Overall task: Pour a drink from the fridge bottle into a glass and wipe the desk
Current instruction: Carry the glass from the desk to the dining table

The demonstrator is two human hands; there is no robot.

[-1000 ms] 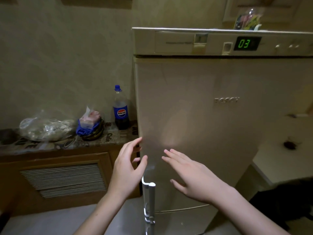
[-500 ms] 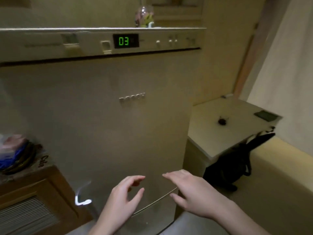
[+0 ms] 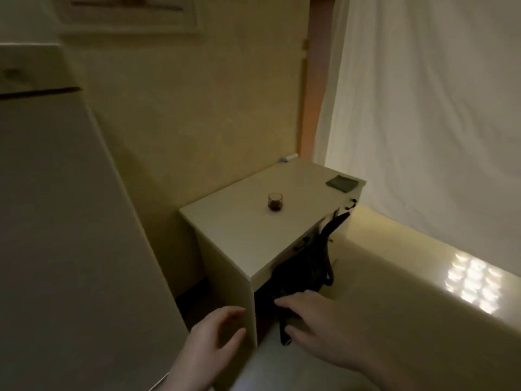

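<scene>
A small glass (image 3: 275, 202) with dark drink in its bottom stands on the white desk (image 3: 242, 235), near the middle of the top. A dark folded cloth (image 3: 341, 183) lies at the desk's far right corner. The fridge (image 3: 64, 235) fills the left side, its door closed. My left hand (image 3: 210, 348) and my right hand (image 3: 315, 325) hover low in front of the desk's near end, both with fingers spread and holding nothing. The bottle is out of view.
A black bag (image 3: 304, 266) hangs under the desk's right side. A white curtain (image 3: 428, 108) covers the right, with a pale ledge (image 3: 423, 277) below it. A small pen-like object (image 3: 289, 158) lies by the wall behind the desk.
My view has swung right from the fridge front and the side counter to the white desk. Both hands stayed spread and empty, low in the frame.
</scene>
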